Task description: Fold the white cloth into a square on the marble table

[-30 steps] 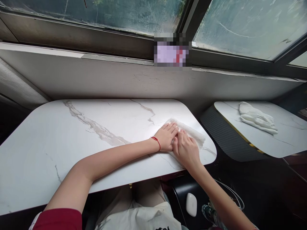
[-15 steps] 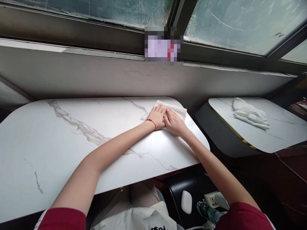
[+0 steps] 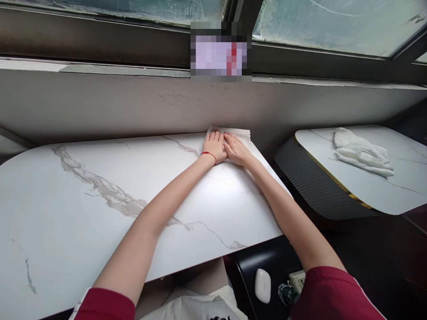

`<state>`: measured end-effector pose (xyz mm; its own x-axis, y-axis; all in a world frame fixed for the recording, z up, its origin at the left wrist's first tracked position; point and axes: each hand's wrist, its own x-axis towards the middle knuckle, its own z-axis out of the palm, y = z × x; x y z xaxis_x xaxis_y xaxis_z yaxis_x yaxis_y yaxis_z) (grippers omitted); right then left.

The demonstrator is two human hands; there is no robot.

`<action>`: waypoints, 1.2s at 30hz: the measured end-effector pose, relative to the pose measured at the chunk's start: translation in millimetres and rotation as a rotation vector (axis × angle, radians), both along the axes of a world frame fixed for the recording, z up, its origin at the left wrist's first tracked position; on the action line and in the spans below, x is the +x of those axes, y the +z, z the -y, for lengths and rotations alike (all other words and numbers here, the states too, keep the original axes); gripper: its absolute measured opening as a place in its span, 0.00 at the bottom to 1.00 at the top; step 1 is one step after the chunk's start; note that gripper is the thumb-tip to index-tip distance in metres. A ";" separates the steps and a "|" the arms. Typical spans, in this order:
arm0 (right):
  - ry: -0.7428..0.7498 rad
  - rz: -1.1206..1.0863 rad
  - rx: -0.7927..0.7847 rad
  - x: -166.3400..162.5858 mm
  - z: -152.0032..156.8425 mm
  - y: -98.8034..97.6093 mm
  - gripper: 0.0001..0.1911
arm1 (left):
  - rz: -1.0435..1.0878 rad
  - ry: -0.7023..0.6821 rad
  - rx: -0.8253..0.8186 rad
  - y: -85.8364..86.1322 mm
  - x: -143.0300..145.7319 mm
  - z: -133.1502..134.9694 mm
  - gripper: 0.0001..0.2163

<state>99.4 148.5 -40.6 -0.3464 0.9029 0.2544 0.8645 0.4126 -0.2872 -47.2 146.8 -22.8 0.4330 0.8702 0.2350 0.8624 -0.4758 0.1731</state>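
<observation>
A white marble-patterned tabletop (image 3: 100, 249) spread from the left toward its far right corner. There the left hand (image 3: 214, 146), a red cord bracelet (image 3: 209, 154) at its wrist, pressed flat on a white cloth (image 3: 243, 132) at the tabletop's far edge, by the wall (image 3: 133, 104). Snug beside it the right hand (image 3: 237, 149) lay palm down, fingers extended. Pushed farther, the cloth could have bunched against the wall or slipped over the edge; uneven pressure could have skewed it. Farther right, a crumpled white cloth (image 3: 362, 153) rested on a second table (image 3: 400, 202).

White marble-veined table (image 3: 100, 244), white cloth (image 3: 242, 134) at far edge.
</observation>
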 end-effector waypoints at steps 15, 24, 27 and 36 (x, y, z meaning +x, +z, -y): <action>0.001 0.035 -0.053 1.5 9.5 19.9 0.29 | -0.038 0.007 0.004 3.3 3.2 -1.8 0.27; -0.030 0.052 -0.140 21.9 36.8 38.0 0.21 | -0.063 -0.111 -0.022 1.7 21.4 23.9 0.30; -0.032 0.041 -0.111 37.7 60.0 34.1 0.23 | -0.081 -0.170 -0.023 1.3 24.9 41.2 0.31; -0.222 0.225 0.206 60.6 204.0 0.8 0.26 | -0.117 -0.461 -0.034 5.2 49.3 128.8 0.31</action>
<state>160.0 -55.5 -39.9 -0.2165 0.9000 0.3783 0.9713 0.2378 -0.0099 2.1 18.1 -17.6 0.7977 0.5874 0.1361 0.5772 -0.8092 0.1099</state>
